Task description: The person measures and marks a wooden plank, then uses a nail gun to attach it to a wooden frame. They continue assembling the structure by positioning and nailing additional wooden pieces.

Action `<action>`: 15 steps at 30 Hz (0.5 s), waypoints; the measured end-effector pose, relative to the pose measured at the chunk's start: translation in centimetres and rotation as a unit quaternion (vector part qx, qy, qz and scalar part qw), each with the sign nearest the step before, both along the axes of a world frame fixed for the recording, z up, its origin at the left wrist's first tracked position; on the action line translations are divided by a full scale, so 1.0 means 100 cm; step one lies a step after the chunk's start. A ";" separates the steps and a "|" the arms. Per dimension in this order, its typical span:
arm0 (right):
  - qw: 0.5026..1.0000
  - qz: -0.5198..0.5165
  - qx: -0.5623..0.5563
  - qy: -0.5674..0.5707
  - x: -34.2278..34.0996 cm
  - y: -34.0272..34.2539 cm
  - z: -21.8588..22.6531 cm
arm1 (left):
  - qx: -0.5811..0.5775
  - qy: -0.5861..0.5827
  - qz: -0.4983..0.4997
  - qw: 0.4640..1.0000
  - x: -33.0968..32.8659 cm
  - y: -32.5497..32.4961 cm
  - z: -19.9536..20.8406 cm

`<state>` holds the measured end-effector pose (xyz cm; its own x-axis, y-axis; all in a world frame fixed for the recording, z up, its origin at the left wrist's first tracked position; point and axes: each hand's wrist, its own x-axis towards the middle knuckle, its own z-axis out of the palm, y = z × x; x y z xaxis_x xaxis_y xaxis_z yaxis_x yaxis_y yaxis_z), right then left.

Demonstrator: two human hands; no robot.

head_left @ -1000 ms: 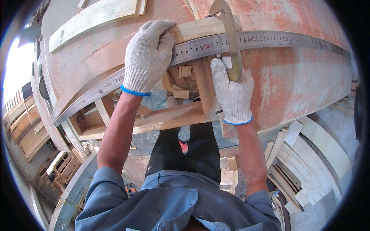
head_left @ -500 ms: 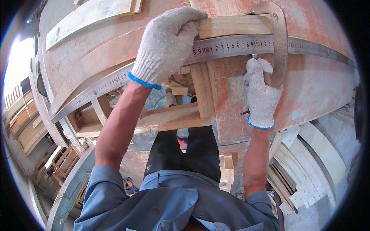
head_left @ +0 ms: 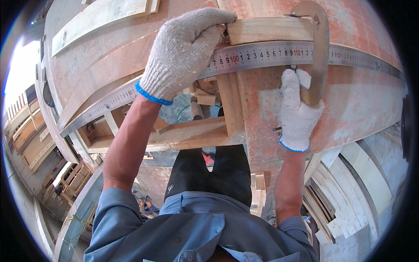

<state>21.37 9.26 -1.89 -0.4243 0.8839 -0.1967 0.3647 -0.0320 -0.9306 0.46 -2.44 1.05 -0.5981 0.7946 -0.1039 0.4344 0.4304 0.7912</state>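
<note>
My left hand [head_left: 176, 54], in a white knit glove with a blue cuff, is closed at the left end of a short wooden block [head_left: 270, 30]; its fingers lie over that end, and part of the grip is hidden. A long steel ruler [head_left: 248, 57] runs along the block's near edge, passing under my left hand. At the block's right part, a metal C-clamp [head_left: 322, 52] spans block and ruler. My gloved right hand [head_left: 300, 115] is wrapped around the lower end of this clamp, thumb and finger near its screw. The screw's tip sits close to the ruler's near edge.
Beneath the ruler lies a wooden frame [head_left: 192, 134] with openings, offcuts showing through. The worn reddish bench top [head_left: 279, 96] extends to the right. A pale board [head_left: 100, 26] rests at the far left. Stacked boards [head_left: 345, 187] stand at the lower right.
My left hand has shifted slightly left, uncovering more of the ruler. My right hand and the clamp's lower end have come a little toward me.
</note>
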 end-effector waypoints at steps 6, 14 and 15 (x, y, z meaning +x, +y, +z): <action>1.000 -0.007 0.006 -0.004 0.000 0.000 0.000 | 0.007 -0.023 -0.010 1.000 -0.001 -0.003 0.002; 0.999 -0.015 0.016 -0.034 -0.001 0.000 0.002 | 0.019 -0.077 -0.003 0.997 -0.001 -0.004 0.003; 0.999 -0.013 -0.004 -0.043 0.002 0.006 0.004 | 0.027 -0.091 -0.006 0.995 -0.002 -0.004 0.003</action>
